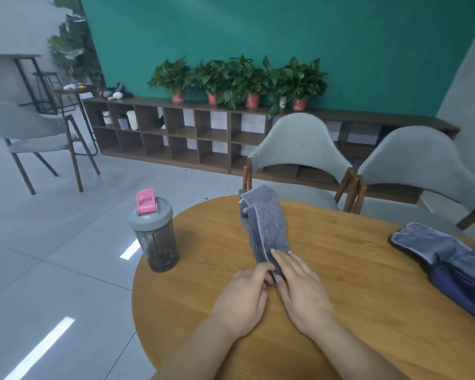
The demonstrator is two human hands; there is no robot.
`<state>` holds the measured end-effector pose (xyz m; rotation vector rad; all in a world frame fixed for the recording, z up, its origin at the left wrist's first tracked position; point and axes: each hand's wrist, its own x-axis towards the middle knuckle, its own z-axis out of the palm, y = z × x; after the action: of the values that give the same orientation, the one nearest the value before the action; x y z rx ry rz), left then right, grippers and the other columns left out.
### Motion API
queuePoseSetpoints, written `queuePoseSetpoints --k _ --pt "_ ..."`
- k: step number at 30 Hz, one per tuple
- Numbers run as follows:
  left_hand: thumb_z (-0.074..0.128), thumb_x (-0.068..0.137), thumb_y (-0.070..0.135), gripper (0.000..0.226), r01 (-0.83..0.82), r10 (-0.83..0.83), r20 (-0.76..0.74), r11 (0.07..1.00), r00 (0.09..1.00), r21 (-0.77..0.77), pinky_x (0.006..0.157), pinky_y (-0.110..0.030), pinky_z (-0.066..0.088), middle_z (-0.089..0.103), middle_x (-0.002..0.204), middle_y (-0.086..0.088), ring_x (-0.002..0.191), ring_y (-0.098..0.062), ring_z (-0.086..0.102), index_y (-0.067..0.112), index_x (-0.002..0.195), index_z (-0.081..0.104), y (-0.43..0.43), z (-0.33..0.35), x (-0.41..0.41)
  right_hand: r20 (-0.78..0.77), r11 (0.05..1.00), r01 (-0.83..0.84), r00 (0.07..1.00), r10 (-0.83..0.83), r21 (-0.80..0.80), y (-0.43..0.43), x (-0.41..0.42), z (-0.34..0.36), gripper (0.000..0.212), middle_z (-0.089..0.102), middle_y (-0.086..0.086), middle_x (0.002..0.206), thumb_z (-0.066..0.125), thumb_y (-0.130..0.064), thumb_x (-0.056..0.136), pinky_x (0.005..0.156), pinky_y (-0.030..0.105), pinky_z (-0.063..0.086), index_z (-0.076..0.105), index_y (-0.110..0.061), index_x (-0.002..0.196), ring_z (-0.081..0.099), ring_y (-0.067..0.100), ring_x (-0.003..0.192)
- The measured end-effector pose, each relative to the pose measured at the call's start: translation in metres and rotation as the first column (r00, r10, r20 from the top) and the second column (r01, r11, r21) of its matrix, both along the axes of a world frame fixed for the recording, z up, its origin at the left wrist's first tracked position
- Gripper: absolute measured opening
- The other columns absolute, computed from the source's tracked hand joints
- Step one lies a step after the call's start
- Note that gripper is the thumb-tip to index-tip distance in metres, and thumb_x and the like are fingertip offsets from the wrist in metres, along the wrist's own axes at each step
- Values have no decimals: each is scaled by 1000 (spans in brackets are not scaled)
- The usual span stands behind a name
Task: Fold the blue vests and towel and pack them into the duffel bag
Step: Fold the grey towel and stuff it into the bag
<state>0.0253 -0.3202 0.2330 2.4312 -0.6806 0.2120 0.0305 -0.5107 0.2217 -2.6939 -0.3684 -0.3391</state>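
Observation:
A grey-blue towel (265, 223) lies folded into a narrow strip on the round wooden table (354, 283), running away from me. My left hand (244, 294) pinches its near end from the left. My right hand (299, 283) holds the same end, fingers laid over the cloth. At the table's right edge lies a pile of blue fabric (433, 248) on a darker navy piece (466, 286), cut off by the frame edge; whether that is a vest or the bag I cannot tell.
A dark shaker bottle (155, 237) with a grey lid and pink cap stands at the table's left edge. Two grey chairs (299, 149) stand behind the table, a low wooden shelf (176, 133) with potted plants beyond.

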Motion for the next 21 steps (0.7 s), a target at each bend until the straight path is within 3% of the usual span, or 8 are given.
queuePoseSetpoints --k 4,7,10,12,15,17,18,21 --pt "47 94 17 34 -30 31 90 999 995 -18 99 -36 48 55 119 7 111 -14 55 25 127 49 -1 3 -5 30 995 89 996 -87 -53 1 1 -3 55 47 -14 135 48 -58 100 103 37 47 47 -36 150 46 13 126" --pt "47 93 25 50 -106 85 197 989 977 100 113 -35 40 44 148 5 138 -15 43 23 143 47 -3 3 -7 130 988 155 980 -151 -22 0 -2 -3 26 53 -15 104 60 -44 92 83 37 49 68 -32 114 54 16 101" --pt "44 96 34 67 -133 104 172 977 980 169 130 -35 15 23 170 8 160 -10 9 22 161 29 -4 0 -6 184 962 219 951 -249 165 -6 -9 2 5 53 -15 84 64 -33 87 75 38 45 60 -30 85 53 17 86" --pt "42 99 41 67 -113 78 154 967 985 227 131 -33 4 32 167 7 160 -10 7 23 162 28 -6 1 -4 153 880 266 925 -348 393 -12 -14 5 14 53 -13 78 67 -24 88 74 39 44 57 -26 79 53 21 82" --pt "40 101 46 61 -79 5 222 943 975 322 130 -37 12 55 147 5 147 -17 34 24 157 41 -9 2 -5 37 636 406 825 -564 656 -25 -18 8 20 55 -2 83 43 -35 90 80 42 42 56 -21 82 56 36 90" --pt "41 101 47 58 -76 -12 255 940 967 334 126 -39 23 58 135 6 136 -20 44 24 155 46 -10 -1 -7 -11 569 469 778 -628 675 -29 -21 11 21 56 5 95 42 -34 89 90 44 41 58 -20 92 54 39 101" --pt "42 101 47 57 -83 -9 268 941 963 328 124 -40 27 57 133 5 132 -20 45 24 153 47 -10 -2 -7 1 610 476 788 -615 634 -28 -21 11 20 59 7 107 50 -29 89 96 44 41 60 -18 103 53 38 110" --pt "43 100 44 52 -137 67 264 957 962 256 115 -37 36 48 134 4 127 -19 45 25 147 49 -9 1 -10 72 894 358 918 -389 269 -19 -22 6 63 54 -5 141 73 -27 85 109 43 43 52 -21 144 46 22 132"
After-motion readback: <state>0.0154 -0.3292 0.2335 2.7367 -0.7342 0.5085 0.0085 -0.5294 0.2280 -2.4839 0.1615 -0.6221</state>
